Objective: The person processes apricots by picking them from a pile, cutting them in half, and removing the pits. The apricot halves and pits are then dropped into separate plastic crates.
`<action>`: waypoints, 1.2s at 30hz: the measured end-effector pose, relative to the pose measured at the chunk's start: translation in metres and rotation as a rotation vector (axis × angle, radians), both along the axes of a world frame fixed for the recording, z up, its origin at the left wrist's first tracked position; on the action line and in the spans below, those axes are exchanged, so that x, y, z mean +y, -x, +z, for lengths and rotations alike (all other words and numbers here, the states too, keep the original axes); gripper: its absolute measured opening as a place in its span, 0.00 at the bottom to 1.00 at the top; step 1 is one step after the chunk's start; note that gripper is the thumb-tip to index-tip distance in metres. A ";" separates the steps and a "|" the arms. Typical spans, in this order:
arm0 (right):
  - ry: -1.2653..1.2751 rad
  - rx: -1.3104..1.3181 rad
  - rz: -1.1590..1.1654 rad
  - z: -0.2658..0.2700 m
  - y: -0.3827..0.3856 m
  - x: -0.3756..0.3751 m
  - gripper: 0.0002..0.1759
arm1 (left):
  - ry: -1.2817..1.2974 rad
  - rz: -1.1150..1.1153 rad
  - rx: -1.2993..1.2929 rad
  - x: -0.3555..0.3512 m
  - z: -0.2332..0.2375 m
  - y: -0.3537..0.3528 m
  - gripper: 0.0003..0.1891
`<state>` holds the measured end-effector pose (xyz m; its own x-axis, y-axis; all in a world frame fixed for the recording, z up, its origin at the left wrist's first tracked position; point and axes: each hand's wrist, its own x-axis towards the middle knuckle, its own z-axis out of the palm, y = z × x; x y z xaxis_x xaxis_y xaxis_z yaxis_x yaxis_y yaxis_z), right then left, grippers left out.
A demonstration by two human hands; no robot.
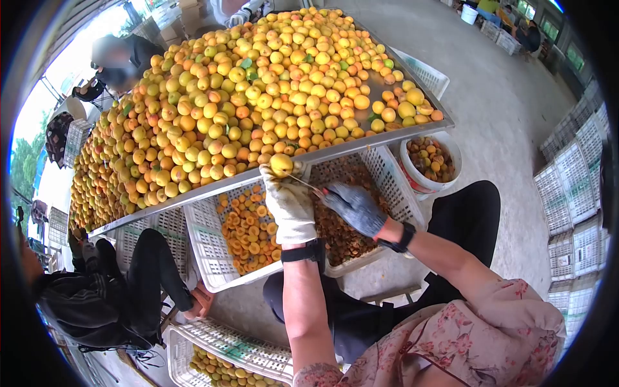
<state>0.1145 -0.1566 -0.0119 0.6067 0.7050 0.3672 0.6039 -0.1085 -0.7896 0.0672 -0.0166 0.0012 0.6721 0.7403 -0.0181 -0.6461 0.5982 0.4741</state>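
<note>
My left hand (pixel 289 205), in a white glove, is closed around a yellow apricot (pixel 281 164) near the metal table edge. Closed in its grey-blue glove, my right hand (pixel 356 208) grips a thin knife (pixel 303 182), whose blade reaches toward the apricot. Below my left hand, a white crate (pixel 201 235) contains halved, pitted apricots (pixel 248 233). Brown apricot pits (pixel 348 240) lie in another white crate (pixel 403 193) under my right hand. A big heap of whole apricots (pixel 258 97) covers the table in front of me.
A white bucket (pixel 407 169) of apricots or scraps stands right of the crates. Another person (pixel 106 284) sits at my left; more people are across the table. A crate (pixel 225 345) with yellow-green fruit is at lower left. White crates (pixel 574 187) are stacked along the right.
</note>
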 end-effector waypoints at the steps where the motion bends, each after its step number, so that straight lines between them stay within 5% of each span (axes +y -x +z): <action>1: -0.026 -0.017 -0.021 -0.001 0.000 -0.009 0.13 | -0.018 0.024 0.086 0.002 0.004 0.001 0.25; 2: -0.032 -0.028 -0.023 -0.001 -0.002 -0.012 0.13 | -0.138 0.102 0.216 0.001 0.009 0.001 0.25; 4: -0.387 0.525 -0.100 0.003 -0.010 -0.012 0.12 | -0.528 0.227 0.509 -0.009 0.007 0.000 0.22; 5: -0.411 0.515 -0.105 0.009 -0.016 -0.004 0.12 | -0.810 0.284 0.640 -0.021 0.004 0.000 0.19; 7: -0.622 0.907 -0.083 0.027 -0.029 0.022 0.12 | -1.164 0.361 0.729 -0.042 -0.004 -0.003 0.16; 9: -0.437 0.987 -0.138 0.034 -0.033 0.034 0.09 | -1.466 0.585 0.708 -0.052 0.009 -0.006 0.15; 11: -0.408 0.968 -0.183 0.037 -0.030 0.042 0.09 | -1.486 0.522 0.726 -0.051 0.026 0.000 0.14; 13: -0.466 0.983 -0.182 0.035 -0.027 0.049 0.08 | -1.183 0.316 0.831 -0.055 0.034 0.004 0.13; 14: -0.295 0.753 -0.267 0.032 -0.028 0.052 0.09 | -1.053 0.278 0.846 -0.059 0.044 0.007 0.14; 15: -0.125 0.521 -0.345 0.029 -0.028 0.055 0.09 | -1.055 0.277 0.849 -0.059 0.042 0.006 0.14; 17: -0.191 0.433 -0.333 0.033 -0.024 0.060 0.11 | -1.065 0.465 0.852 -0.058 0.042 0.006 0.14; 19: -0.119 0.064 -0.329 0.041 -0.024 0.060 0.17 | -0.951 0.421 0.838 -0.056 0.038 0.002 0.15; 22: -0.090 -0.145 -0.248 0.048 -0.026 0.067 0.15 | -0.561 0.323 0.541 -0.037 -0.015 -0.010 0.14; 26: -0.096 -0.315 -0.117 0.055 -0.026 0.071 0.15 | -0.905 0.346 0.738 -0.030 -0.007 -0.006 0.13; 28: -0.028 -0.392 0.011 0.058 -0.029 0.070 0.15 | -0.052 0.036 0.155 -0.034 0.019 -0.005 0.16; 30: 0.003 -0.544 0.085 0.064 -0.028 0.065 0.15 | 0.107 -0.001 0.311 -0.035 0.013 0.005 0.19; 32: -0.012 -0.443 0.103 0.065 -0.032 0.061 0.14 | 0.101 0.053 0.363 -0.033 0.017 0.006 0.19; 33: -0.033 -0.353 0.124 0.067 -0.036 0.060 0.14 | 0.104 -0.123 0.255 -0.024 0.023 0.010 0.20; 35: -0.482 0.621 0.242 0.062 -0.040 0.068 0.11 | -0.008 -0.425 -0.074 -0.013 0.022 0.008 0.24; 36: -0.488 0.619 0.240 0.059 -0.043 0.066 0.11 | 0.039 -0.376 -0.043 -0.014 0.021 0.005 0.25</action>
